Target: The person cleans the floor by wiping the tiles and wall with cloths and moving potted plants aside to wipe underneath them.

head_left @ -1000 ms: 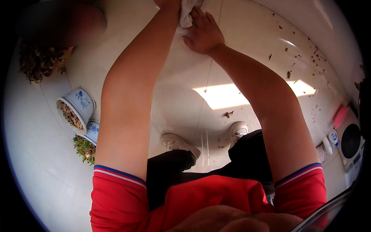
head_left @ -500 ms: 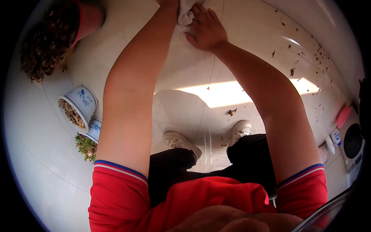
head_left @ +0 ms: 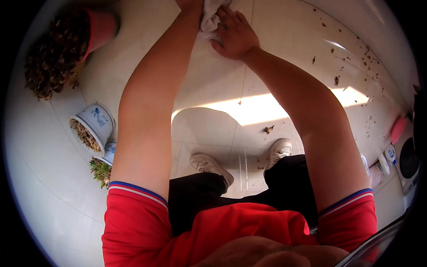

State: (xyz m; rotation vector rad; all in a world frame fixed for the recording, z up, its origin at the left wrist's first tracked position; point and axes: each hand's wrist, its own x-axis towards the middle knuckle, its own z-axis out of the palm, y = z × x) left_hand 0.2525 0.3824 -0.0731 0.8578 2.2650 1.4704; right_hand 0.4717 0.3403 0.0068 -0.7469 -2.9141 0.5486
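At the top edge of the head view, a crumpled white cloth lies on the pale tiled floor. My right hand is flat beside it, fingers stretched out and apart, with the fingertips and thumb close against the cloth's edge. Of my left hand only the wrist end shows, just left of the cloth; its fingers are cut off by the frame. Both arms reach forward, far beyond my shoes.
On the left are a red pot of dried leaves and a tilted white-and-blue pot beside a small plant. Dirt bits are scattered right. Bottles and a red object sit far right.
The view has shifted slightly. Both hands and the cloth appear a little further left in the frame, the right hand still flat beside the cloth.
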